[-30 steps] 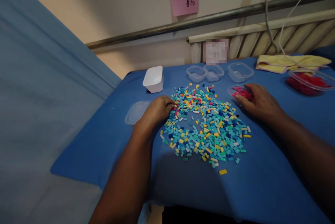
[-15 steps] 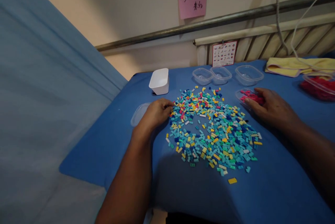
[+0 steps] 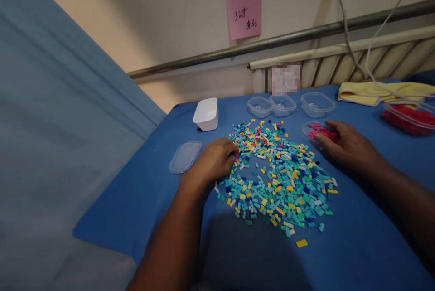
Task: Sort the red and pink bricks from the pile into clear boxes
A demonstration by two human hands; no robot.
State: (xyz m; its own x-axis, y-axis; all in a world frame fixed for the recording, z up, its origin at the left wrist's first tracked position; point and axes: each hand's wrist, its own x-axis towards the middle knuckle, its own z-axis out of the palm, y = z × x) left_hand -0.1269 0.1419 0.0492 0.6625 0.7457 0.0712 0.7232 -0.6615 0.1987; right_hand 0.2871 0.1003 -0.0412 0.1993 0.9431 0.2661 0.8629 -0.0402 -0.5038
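A spread-out pile of small toy building bricks [image 3: 288, 177], mostly teal with yellow, blue, white and red ones, lies on the blue-covered table. At its left edge is my left hand [image 3: 217, 159], its fingers curled down and closed. A red brick [image 3: 236, 157] shows right by the fingertips; whatever is between them is hidden. My right hand [image 3: 350, 143] grips the right side of a small clear plastic tub [image 3: 307, 128], thumb in front and fingers behind. Red bricks [image 3: 324, 132] lie inside this tub, partly covered by the hand.
Behind the pile stand a white tub [image 3: 206, 114] and several clear tubs [image 3: 317, 105]. A clear lid [image 3: 185, 157] lies left of my left hand. At far right are a larger clear container with red pieces [image 3: 409, 118] and a yellow cloth [image 3: 374, 93]. A blue curtain [image 3: 61, 78] hangs left.
My left hand has moved right, further over the pile's edge, and more of the clear lid shows. My right hand stays at its tub. The whole view has shifted slightly.
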